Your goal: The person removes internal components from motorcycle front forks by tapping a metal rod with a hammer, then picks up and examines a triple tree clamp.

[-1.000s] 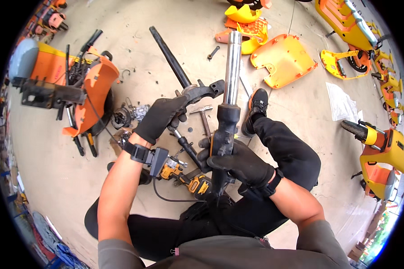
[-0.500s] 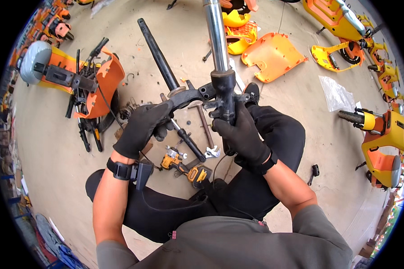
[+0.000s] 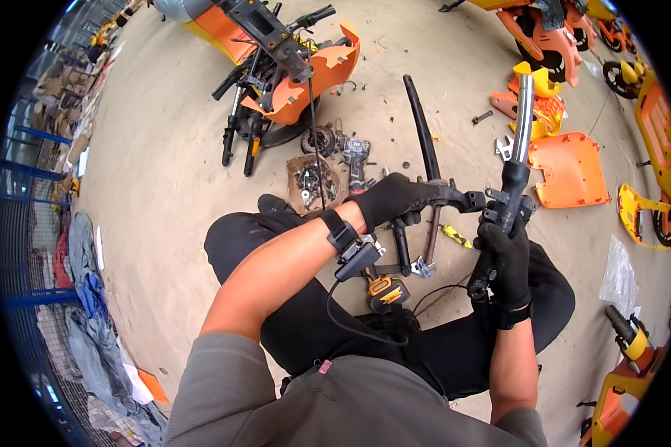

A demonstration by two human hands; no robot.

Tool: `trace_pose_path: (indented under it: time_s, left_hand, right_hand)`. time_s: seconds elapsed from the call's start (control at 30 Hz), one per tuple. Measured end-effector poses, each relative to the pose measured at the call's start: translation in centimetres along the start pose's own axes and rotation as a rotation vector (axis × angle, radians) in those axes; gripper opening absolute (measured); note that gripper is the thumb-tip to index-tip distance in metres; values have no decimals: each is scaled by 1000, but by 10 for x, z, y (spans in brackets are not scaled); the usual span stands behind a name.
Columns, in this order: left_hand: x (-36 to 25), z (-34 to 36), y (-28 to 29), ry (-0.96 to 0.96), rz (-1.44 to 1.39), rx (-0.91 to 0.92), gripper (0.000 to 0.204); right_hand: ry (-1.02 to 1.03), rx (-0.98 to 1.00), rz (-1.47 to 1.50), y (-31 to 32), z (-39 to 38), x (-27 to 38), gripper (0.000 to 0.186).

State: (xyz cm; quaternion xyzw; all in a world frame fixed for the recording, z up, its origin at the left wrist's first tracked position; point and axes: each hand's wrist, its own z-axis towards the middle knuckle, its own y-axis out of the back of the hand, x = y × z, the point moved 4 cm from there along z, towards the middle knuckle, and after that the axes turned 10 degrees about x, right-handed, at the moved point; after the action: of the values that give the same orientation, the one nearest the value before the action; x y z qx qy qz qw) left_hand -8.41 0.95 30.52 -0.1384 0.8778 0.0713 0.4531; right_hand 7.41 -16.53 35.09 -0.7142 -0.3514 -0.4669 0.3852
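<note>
above the lap, the gloved left hand [image 3: 391, 200] is closed round the black fork bracket [image 3: 455, 197], the right hand [image 3: 505, 257] wrapped tight on its upright chrome-topped tube [image 3: 520, 138].

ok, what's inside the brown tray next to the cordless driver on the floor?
The brown tray holds a heap of small dark metal hardware, apparently bolts and nuts. A black cable crosses over it; whatever sits beneath the heap is hidden.

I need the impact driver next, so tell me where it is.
The grey impact driver lies on the concrete floor ahead of the left hand, just right of the box of bolts and below the stripped orange scooter.
</note>
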Motion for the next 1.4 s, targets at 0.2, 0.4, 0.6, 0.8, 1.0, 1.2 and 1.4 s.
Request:
trace_pose_path:
  time_s: [0.2, 0.4, 0.6, 0.8, 1.0, 1.2, 1.4]
  left_hand:
    - [7, 3, -2, -99, 169, 87, 34]
    - [-1, 0, 10, -359, 343, 27, 32]
    - [12, -2, 9, -114, 47, -67, 49]
    - [19, 1, 10, -68, -43, -57, 46]
    - [31, 2, 11, -88, -13, -39, 46]
    - [31, 2, 10, 10, -60, -20, 48]
    - [41, 10, 17, -144, 61, -1, 49]
  right_hand:
    - [32, -9, 14, 7, 7, -7, 33]
    - [35, -97, 86, 25, 16, -8, 34]
    - [-26, -138, 74, 43, 29, -31, 26]
    - [-99, -164, 240, 54, 40, -58, 24]
    - [-147, -100, 261, 47, 42, -65, 33]
    - [-147, -71, 150, 41, 42, -56, 25]
    - [-154, -49, 139, 39, 41, -54, 28]
